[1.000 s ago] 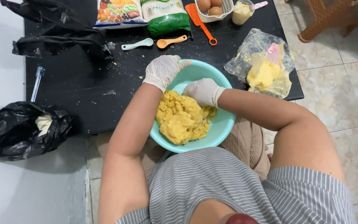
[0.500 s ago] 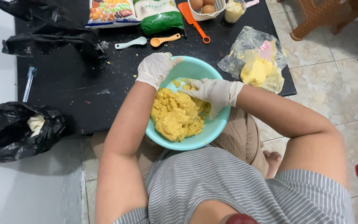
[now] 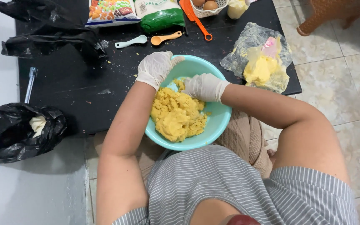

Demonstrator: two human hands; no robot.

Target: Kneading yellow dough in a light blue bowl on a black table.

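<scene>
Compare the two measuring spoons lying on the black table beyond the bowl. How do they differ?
The pale blue spoon lies nearer the left edge of the view; the orange spoon lies to its right. The pale blue spoon's bowl points left, the orange spoon's handle points right toward the orange spatula. The colours differ: pale blue against orange. Both lie flat on the black table, untouched by either hand.

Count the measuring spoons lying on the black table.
2. A pale blue measuring spoon lies beyond the teal bowl, and an orange measuring spoon lies just right of it. More could be hidden past the frame's top edge.
</scene>
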